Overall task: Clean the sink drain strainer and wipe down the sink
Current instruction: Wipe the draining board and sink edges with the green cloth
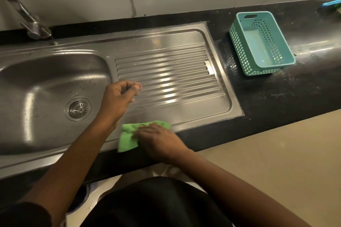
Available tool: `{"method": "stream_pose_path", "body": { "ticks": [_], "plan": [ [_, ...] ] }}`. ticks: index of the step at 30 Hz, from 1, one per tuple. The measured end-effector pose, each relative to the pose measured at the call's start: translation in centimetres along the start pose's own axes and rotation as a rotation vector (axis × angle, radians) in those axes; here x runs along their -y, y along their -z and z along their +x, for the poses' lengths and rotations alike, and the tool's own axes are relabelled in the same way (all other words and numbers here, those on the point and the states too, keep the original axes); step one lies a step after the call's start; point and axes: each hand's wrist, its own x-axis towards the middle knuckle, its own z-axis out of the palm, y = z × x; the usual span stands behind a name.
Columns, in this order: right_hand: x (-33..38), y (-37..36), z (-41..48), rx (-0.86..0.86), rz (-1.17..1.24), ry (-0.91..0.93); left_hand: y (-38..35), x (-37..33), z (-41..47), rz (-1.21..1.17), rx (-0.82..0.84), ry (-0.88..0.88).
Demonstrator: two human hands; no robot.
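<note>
A stainless steel sink (36, 72) fills the left of the head view, with a round drain strainer (78, 109) seated in its bowl. A ribbed draining board (166, 72) joins it on the right. My right hand (158, 142) presses a green cloth (129, 135) flat on the sink's front rim, at the draining board's near edge. My left hand (120, 97) hovers above the ridge between bowl and draining board, fingers loosely curled with nothing in them.
A chrome tap (27, 22) rises at the back left. A teal plastic basket (260, 42) sits on the black counter (276, 94) to the right. A blue object (331, 4) lies at the far right corner. Beige floor lies below.
</note>
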Motion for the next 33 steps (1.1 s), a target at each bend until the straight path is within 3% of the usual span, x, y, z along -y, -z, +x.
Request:
{"method": "stream_pose_path", "body": {
  "ticks": [7,15,22,28,33],
  "plan": [
    [-11.5,12.0,-12.9,-0.103,-0.234,-0.440,-1.2,0.0,0.3,0.023,0.026,0.010],
    [-15.8,16.5,-13.1,0.008,-0.672,-0.603,-1.9,-0.8,0.5,0.015,0.016,0.018],
    [-13.6,12.6,-10.7,-0.250,-0.505,-0.781,-1.0,-0.6,0.4,0.033,-0.004,0.029],
    [-6.7,8.1,-6.2,-0.232,-0.340,-0.654,-0.2,0.1,0.4,0.050,-0.014,0.059],
    [-0.3,2.6,0.2,-0.124,-0.190,-0.288,0.5,0.0,0.8,0.008,-0.057,0.077]
  ]
}}
